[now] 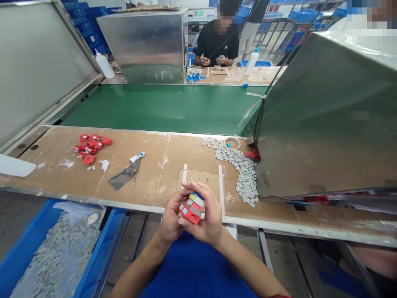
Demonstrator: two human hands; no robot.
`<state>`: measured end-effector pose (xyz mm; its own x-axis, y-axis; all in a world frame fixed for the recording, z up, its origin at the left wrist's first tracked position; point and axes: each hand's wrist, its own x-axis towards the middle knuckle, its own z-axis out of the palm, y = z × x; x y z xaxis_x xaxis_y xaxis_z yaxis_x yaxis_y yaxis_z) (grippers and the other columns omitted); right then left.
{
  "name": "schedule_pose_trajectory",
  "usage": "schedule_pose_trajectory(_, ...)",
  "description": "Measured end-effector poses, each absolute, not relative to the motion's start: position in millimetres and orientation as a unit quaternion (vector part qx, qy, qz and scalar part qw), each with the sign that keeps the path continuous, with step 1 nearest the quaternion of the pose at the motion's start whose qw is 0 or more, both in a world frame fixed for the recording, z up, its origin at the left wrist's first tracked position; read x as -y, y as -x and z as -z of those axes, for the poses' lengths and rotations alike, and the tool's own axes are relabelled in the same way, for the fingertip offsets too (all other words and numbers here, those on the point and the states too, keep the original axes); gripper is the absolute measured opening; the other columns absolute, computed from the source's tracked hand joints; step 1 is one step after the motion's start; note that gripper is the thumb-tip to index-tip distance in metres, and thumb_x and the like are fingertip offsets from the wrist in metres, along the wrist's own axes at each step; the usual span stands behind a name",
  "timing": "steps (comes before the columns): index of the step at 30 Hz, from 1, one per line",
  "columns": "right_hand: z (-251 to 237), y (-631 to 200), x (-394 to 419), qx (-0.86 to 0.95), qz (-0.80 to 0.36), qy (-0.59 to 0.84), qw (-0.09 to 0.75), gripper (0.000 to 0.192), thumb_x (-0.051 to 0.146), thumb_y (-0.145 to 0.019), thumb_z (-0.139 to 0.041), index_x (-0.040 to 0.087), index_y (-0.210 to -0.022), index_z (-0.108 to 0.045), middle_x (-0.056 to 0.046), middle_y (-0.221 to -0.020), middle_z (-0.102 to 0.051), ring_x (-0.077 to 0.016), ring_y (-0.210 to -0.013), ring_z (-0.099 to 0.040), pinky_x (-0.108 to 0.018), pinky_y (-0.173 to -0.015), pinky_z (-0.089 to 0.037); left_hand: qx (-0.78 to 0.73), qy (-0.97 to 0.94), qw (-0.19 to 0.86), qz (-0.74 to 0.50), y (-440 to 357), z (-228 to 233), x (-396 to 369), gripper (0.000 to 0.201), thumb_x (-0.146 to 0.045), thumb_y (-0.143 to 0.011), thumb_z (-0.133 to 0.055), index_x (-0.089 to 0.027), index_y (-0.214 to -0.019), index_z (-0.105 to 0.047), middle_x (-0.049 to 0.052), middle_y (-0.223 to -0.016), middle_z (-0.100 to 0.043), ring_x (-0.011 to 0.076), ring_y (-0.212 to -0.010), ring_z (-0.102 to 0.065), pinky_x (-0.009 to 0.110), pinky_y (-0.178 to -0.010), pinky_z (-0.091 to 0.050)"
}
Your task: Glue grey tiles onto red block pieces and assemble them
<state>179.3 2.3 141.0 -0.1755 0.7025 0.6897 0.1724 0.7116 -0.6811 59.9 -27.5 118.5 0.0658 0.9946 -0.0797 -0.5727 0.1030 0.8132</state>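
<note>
Both of my hands are closed around a small red plastic toy vehicle piece point(190, 212) with grey, white, yellow and blue parts, above the table's front edge. My left hand point(171, 217) grips its left side. On the opposite side, my right hand point(211, 213) wraps round it, with the thumb along its lower edge. The fingers hide part of the piece. Behind the hands lies a cardboard pad point(203, 177) between two white strips. Small flat grey pieces point(246, 180) are heaped to the right, and a pile of similar red pieces point(91, 145) lies at the far left.
A camouflage cloth point(125, 176) and a white bottle point(15, 165) lie on the left. A tape roll point(232, 143) touches the grey heap. Beyond runs a green conveyor belt point(173, 107); a metal housing point(316, 124) blocks the right. Across sits a co-worker point(217, 45). A blue bin point(82, 273) stands lower left.
</note>
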Motion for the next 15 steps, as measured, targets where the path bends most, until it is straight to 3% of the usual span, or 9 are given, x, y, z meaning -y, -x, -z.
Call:
schedule_pose_trajectory(9,-147.8,-184.3,-4.5,0.744,-0.23,0.276,0.563,0.064,0.055,-0.096,-0.065,0.021,-0.148,-0.048,-0.019,-0.131,-0.07,-0.0318,-0.119,-0.069,-0.052,-0.1,-0.058,-0.357,-0.356,0.651,-0.568,-53.2,-118.7,26.6,0.087,-0.072,-0.053,-0.091,-0.021,-0.123,-0.075,0.011,-0.114,-0.077,0.0279,-0.095,-0.075,0.037,-0.086,-0.059)
schedule_pose_trajectory(15,-145.8,-184.7,1.1,0.731,-0.237,0.284,0.573,0.065,0.06,-0.097,-0.06,0.02,-0.147,-0.048,-0.02,-0.13,-0.07,-0.0308,-0.119,-0.069,-0.049,-0.097,-0.06,-0.343,-0.405,0.625,-0.573,-51.3,-122.2,26.1,0.071,-0.065,-0.061,-0.092,-0.023,-0.116,-0.077,0.008,-0.103,-0.079,0.0247,-0.093,-0.074,0.03,-0.08,-0.058)
